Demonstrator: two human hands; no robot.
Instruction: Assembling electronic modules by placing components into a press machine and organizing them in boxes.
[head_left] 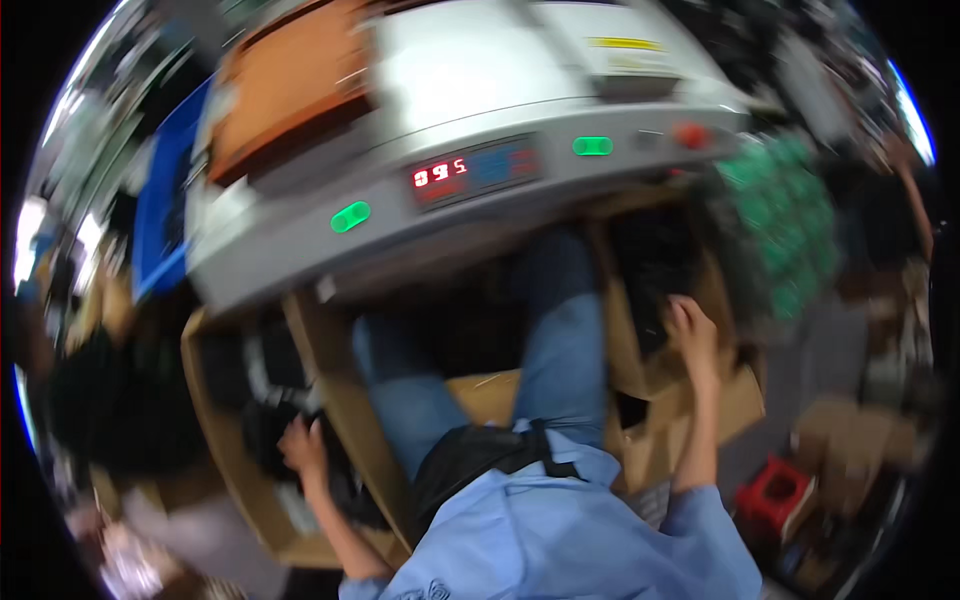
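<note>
My left hand [303, 452] is over the cardboard box [215, 420] on the left, beside a bundle of black items [268, 435] whose kind the blur hides. Its thumb and fingers look apart, and nothing shows between them. At the right, my right hand [692, 330] hangs at the inner side of another cardboard box [628, 350], next to dark contents [650, 260]. The fingers there are bent and smeared by motion, so a small thing in them could not be made out.
In front stands a grey-white machine [290, 260] with a lit digital display [440, 175], two green buttons and a red knob [692, 135]. An orange-brown tray [290, 85] lies on it. A blue bin [165, 190], green bagged pieces [780, 220] and a red stool-like object [773, 493] are around.
</note>
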